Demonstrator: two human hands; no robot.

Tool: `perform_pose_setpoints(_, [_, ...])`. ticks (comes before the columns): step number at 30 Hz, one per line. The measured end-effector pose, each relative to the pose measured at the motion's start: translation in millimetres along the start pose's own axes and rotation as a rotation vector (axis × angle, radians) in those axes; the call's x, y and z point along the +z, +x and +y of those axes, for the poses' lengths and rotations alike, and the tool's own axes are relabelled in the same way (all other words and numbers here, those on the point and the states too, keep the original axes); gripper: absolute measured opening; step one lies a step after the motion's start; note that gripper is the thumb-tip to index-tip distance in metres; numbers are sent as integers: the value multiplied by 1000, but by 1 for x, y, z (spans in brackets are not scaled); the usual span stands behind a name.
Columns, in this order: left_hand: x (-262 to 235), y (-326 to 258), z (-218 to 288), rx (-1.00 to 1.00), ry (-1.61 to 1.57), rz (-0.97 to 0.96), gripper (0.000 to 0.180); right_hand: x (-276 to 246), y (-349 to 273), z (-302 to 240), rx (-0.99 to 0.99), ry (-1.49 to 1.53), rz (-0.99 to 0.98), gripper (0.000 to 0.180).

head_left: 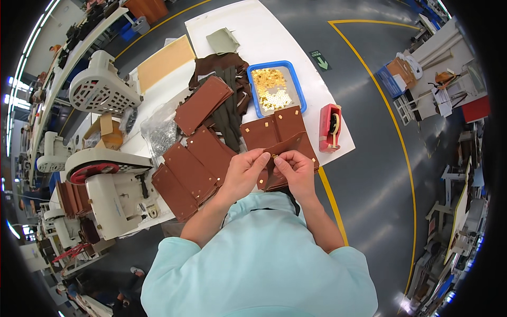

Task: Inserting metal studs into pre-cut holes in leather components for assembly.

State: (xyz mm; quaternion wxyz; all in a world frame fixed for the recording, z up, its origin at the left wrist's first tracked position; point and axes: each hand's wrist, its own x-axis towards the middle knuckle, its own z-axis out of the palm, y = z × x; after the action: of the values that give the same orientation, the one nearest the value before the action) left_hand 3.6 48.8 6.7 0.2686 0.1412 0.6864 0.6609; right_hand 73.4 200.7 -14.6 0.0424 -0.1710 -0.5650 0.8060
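Note:
My left hand [244, 173] and my right hand [297, 173] are both closed in a pinch, close together at the raised edge of a brown leather panel [288, 144]. A small gold metal fitting [274, 156] shows between my thumbs, against the leather; my fingers partly hide it. Under and beyond my hands lie more brown leather panels [259, 133] bearing small gold fittings along their edges. Just past them, a blue-rimmed tray [302, 95] holds many loose gold metal pieces [272, 84], spread in a layer.
Stacked brown leather panels [182, 168] lie left of my hands, with a further brown stack [203, 105] behind on dark cloth strips. A red tape dispenser [330, 128] stands at the white table's [253, 21] right edge. Beige machines [105, 84] line the left side.

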Motion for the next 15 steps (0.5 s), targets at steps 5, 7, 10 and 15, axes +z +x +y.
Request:
perform_pose_setpoints(5, [0, -2, -3, 18, -6, 21, 25, 2, 4, -1, -15, -40, -8, 10])
perform_pose_setpoints(7, [1, -2, 1, 4, 19, 22, 25, 1, 5, 0, -16, -40, -14, 10])
perform_pose_setpoints(10, [2, -1, -3, 23, 37, 34, 25, 0, 5, 0, -16, -50, -23, 10])
perform_pose_setpoints(15, [1, 0, -7, 32, 82, 38, 24, 0, 6, -3, -3, -69, -24, 9])
